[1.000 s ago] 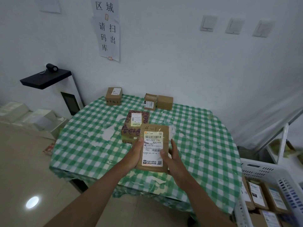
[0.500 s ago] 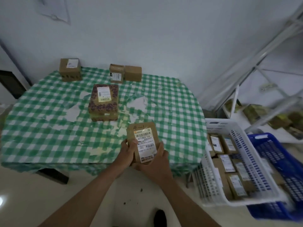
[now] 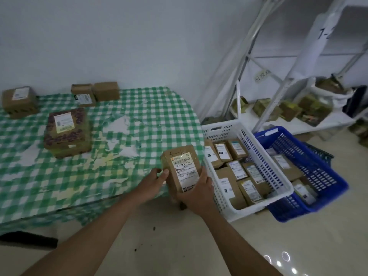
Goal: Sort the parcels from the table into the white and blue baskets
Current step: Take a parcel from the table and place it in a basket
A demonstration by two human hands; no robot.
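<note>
A brown cardboard parcel with a white label and "4-1" handwritten on top is held upright over the table's right front corner. My right hand grips its lower right side. My left hand touches its left edge with the thumb. Just to the right on the floor, the white basket holds several labelled brown parcels. Behind it lies the blue basket with a few parcels. On the green checked table remain a purple-patterned box and three brown boxes at the back.
A white metal shelf rack stands at the right behind the baskets, with yellow-green packages on its low shelf. A white wall runs behind the table. Beige floor lies under my arms.
My view has swung right, bringing both baskets fully into sight. The parcel and both hands have moved right, from over the table toward the white basket.
</note>
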